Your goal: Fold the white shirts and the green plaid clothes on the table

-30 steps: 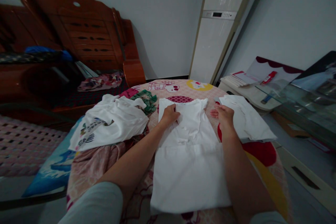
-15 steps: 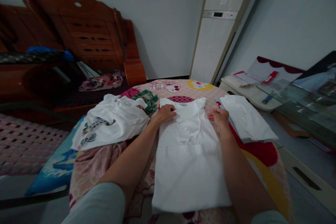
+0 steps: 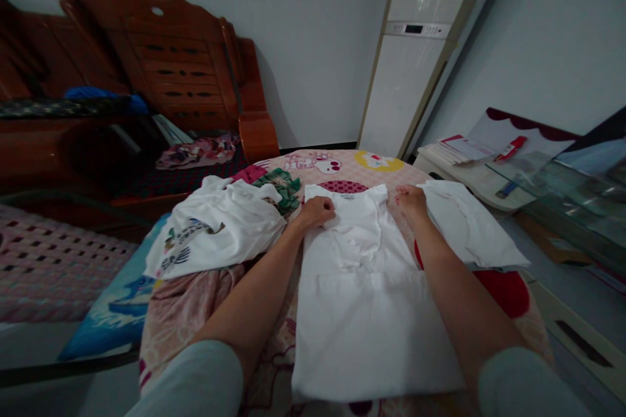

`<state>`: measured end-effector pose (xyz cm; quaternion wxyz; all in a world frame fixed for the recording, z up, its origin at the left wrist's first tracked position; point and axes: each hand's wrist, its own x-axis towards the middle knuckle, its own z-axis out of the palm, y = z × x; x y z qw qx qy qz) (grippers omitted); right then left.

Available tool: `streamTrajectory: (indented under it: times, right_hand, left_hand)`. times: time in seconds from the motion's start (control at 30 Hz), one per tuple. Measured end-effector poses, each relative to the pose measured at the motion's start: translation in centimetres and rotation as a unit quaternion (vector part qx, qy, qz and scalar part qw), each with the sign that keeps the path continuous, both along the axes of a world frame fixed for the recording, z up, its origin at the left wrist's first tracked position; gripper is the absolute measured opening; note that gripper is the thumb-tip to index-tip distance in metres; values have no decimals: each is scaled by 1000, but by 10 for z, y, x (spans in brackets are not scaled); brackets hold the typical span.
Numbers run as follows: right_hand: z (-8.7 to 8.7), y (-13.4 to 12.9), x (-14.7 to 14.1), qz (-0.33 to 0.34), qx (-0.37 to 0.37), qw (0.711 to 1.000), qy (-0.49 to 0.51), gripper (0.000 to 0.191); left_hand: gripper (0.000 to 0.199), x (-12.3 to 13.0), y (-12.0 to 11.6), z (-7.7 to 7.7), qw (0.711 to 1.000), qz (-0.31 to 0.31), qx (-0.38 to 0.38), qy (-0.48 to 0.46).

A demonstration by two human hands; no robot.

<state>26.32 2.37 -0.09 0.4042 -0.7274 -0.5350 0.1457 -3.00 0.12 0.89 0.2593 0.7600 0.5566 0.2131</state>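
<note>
A white garment (image 3: pixel 372 332) lies folded lengthwise on the round table, its neckline at the far end and its lower part near me. My left hand (image 3: pixel 317 212) rests at its upper left edge with fingers curled, pinching the cloth there. My right hand (image 3: pixel 411 201) is just right of the neckline, fingers bent together; what lies between them is too small to make out. It sits between the garment and a folded white stack (image 3: pixel 469 225) at the right. A crumpled white printed garment (image 3: pixel 220 225) lies left of my left forearm.
Green cloth (image 3: pixel 281 187) and pinkish cloth (image 3: pixel 193 303) lie around the crumpled pile. A patterned cloth covers the table (image 3: pixel 303 159). Beyond are a wooden bench (image 3: pixel 171 78), a white side table (image 3: pixel 493 192) and glass shelves (image 3: pixel 557 199) at the right.
My right hand has moved slightly away and its fingers have drawn together. The garment's lower right part has spread to the right. The whole view has shifted a little.
</note>
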Motion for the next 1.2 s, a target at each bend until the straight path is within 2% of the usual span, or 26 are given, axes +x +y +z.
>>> streamTrajectory:
  times: [0.07, 0.2, 0.33, 0.47, 0.57, 0.8, 0.87, 0.93, 1.0, 1.07, 1.2]
  right_hand:
    - [5, 14, -4, 9, -3, 999, -44, 36]
    - [12, 34, -11, 90, -27, 985, -142, 41]
    - [17, 48, -16, 156, -71, 961, -215, 37]
    - [22, 59, -18, 182, -94, 941, -268, 32]
    - [19, 64, -21, 182, -74, 941, -275, 32]
    - [-6, 66, -21, 154, -67, 930, -328, 30]
    - [-4, 66, -17, 152, -61, 935, -314, 31]
    - [3, 64, -12, 113, -42, 951, -284, 35]
    - [10, 58, -9, 53, -11, 967, -249, 38]
    - [13, 45, -10, 27, 16, 974, -224, 37]
    - [4, 17, -16, 91, -8, 969, -231, 32]
  left_hand:
    - [16, 0, 0, 0, 1000, -8, -3, 10]
    - [16, 1, 0, 1, 999, -20, -8, 33]
    - [16, 0, 1, 1, 999, -31, -7, 41]
    - [14, 0, 3, -2, 998, -38, -5, 40]
    - [13, -1, 4, -4, 998, -47, 3, 33]
    - [14, -2, 5, -10, 999, -44, 7, 15]
    - [14, -3, 5, -11, 999, -43, 4, 9]
    - [13, -3, 5, -12, 999, -41, 0, 3]
    - [13, -3, 6, -13, 999, -37, 0, 1]
    - [13, -3, 6, -13, 1000, -31, 0, 3]
    - [13, -3, 6, -12, 1000, -27, -4, -2]
